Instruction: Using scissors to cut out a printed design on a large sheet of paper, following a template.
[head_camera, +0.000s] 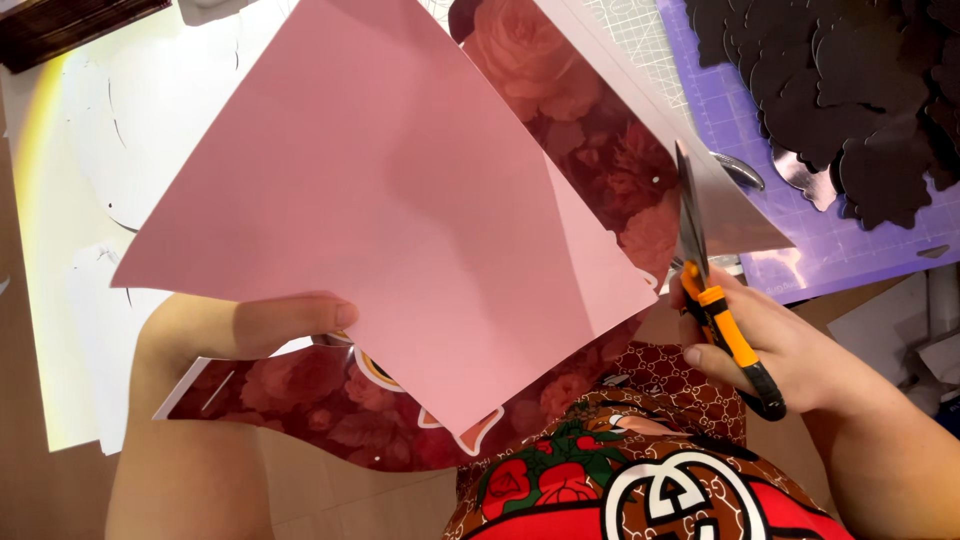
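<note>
- Left hand pinches the lower left edge of a pink paper sheet, thumb on top, fingers hidden underneath; closed on the sheet.
- The pink sheet is held up off the surface, tilted, and fills the middle of the view.
- Right hand is wrapped around the orange-and-black handles of a pair of scissors, blades pointing up and away.
- The blades sit at the sheet's right edge, beside a slit running into the pink paper (cannot tell how far apart the blades are).
- Behind the pink sheet there is rose-print paper, dark red with pink flowers; more of it shows below near the left wrist.
- A purple cutting mat lies on the surface at upper right, with a heap of black cut-out shapes on top.
- White paper is spread on the surface at left.
- Red-and-brown patterned clothing shows at bottom centre.
</note>
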